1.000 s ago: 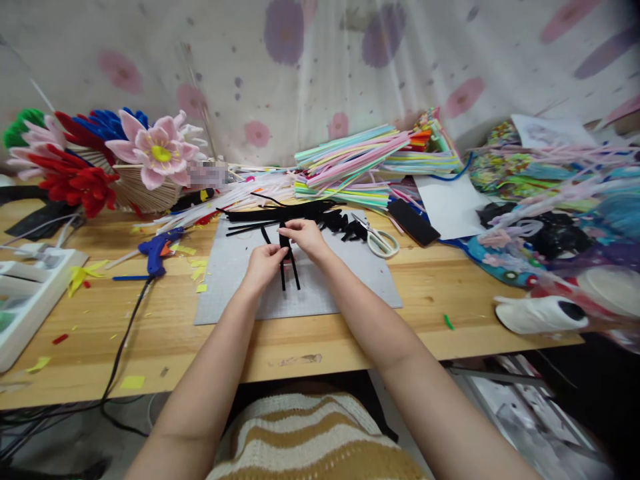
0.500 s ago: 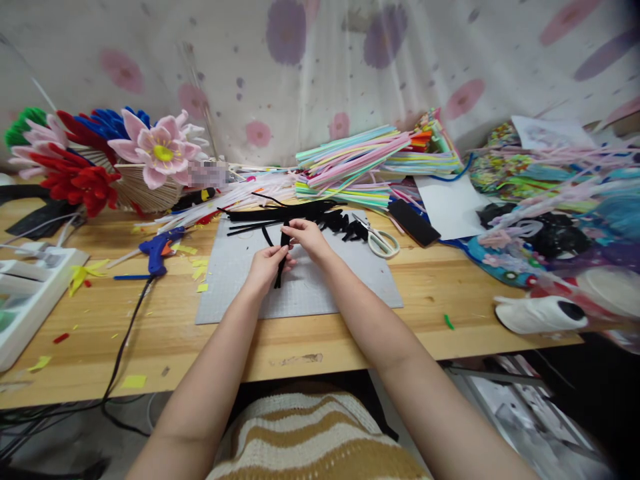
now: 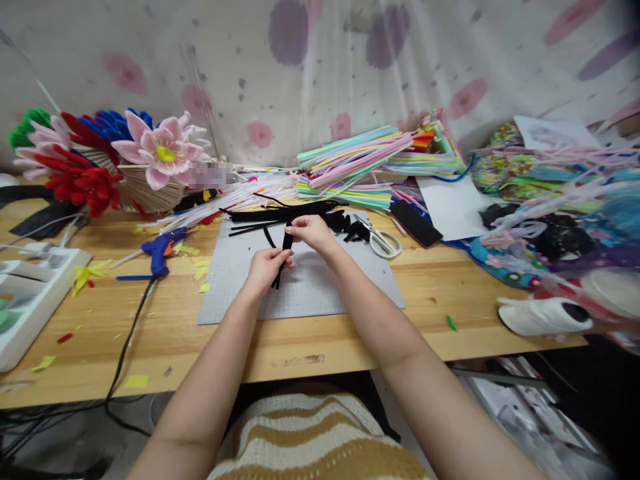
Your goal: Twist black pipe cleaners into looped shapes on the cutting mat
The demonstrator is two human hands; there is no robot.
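Observation:
Both my hands work over a grey cutting mat on a wooden table. My left hand is closed around the lower part of a folded black pipe cleaner, whose ends stick out below my fingers. My right hand pinches the upper end of the same pipe cleaner. Just behind my hands lies a pile of black pipe cleaners along the mat's far edge.
White-handled scissors lie right of my hands. A blue glue gun with its cord sits to the left, by a white tray. Pastel pipe cleaner bundles, pipe-cleaner flowers and craft clutter line the back and right.
The two spread black ends have been brought together into one folded strand. My right hand has lifted slightly away from my left along the strand.

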